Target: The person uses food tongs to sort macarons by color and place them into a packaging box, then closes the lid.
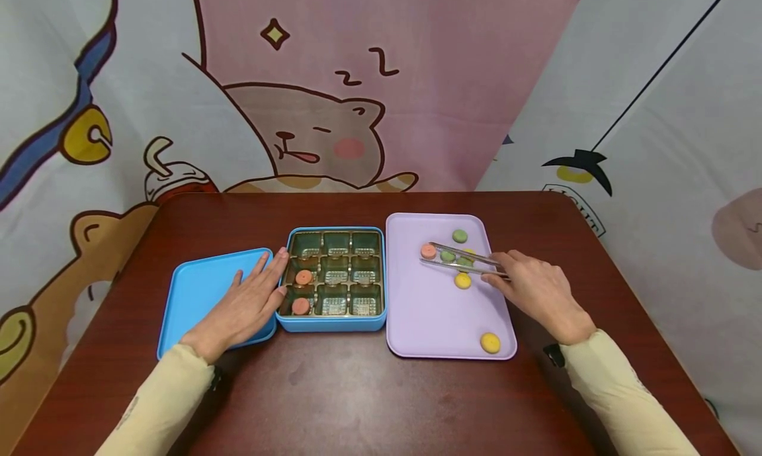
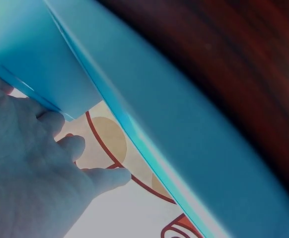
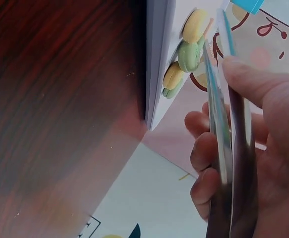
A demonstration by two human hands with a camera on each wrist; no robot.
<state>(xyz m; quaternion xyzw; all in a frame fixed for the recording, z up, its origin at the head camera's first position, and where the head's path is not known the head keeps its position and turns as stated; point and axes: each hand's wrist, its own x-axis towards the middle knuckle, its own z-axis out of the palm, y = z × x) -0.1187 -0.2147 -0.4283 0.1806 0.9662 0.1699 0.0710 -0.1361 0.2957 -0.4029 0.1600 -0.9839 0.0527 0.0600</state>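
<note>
My right hand (image 1: 536,287) grips metal tongs (image 3: 224,144) between thumb and fingers over the lilac tray (image 1: 428,323). Their tips lie around an orange macaron (image 1: 428,251) near the tray's upper middle. Green macarons (image 1: 460,235) and yellow macarons (image 1: 462,280) sit around the tongs, and one more yellow macaron lies at the tray's lower right. With fingers spread, my left hand (image 1: 247,304) touches the left rim of the blue box (image 1: 333,324). Its gold insert (image 1: 336,275) has several compartments; two orange macarons (image 1: 301,306) occupy the left column's middle and front ones.
A blue lid (image 1: 196,294) lies left of the box, partly under my left hand and forearm. The box stands close to the tray on the brown table (image 1: 333,396). A cartoon-printed cloth (image 1: 446,79) hangs behind the table's back edge.
</note>
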